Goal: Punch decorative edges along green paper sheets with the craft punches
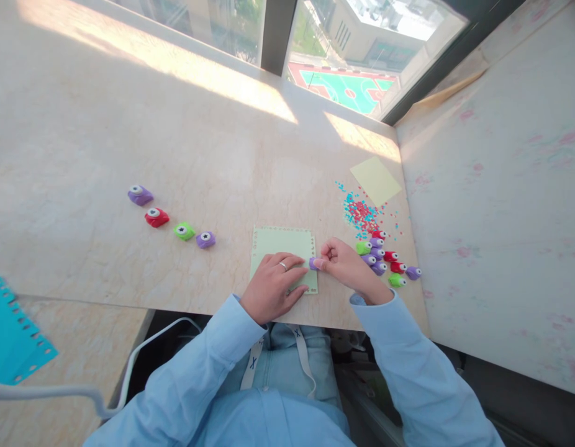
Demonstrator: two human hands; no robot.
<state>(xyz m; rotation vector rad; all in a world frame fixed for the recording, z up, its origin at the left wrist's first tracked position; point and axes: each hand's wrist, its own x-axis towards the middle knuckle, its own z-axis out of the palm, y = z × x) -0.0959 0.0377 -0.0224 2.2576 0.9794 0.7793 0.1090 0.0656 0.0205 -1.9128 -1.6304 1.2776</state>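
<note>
A pale green sheet [280,241] with small holes punched along its edges lies on the table in front of me. My left hand [274,287] rests flat on it, fingers spread, a ring on one finger. At the sheet's right edge my right hand [346,266] grips a small purple punch [312,264] between thumb and fingers. The punch sits on the edge, close to the left fingertips; its underside is hidden.
Several coloured punches [398,267] cluster right of my right hand, below red and blue confetti [362,214] and a yellow sheet [375,181]. More punches [184,231] stand left. A blue punched sheet [15,338] and a white cable [129,366] are lower left.
</note>
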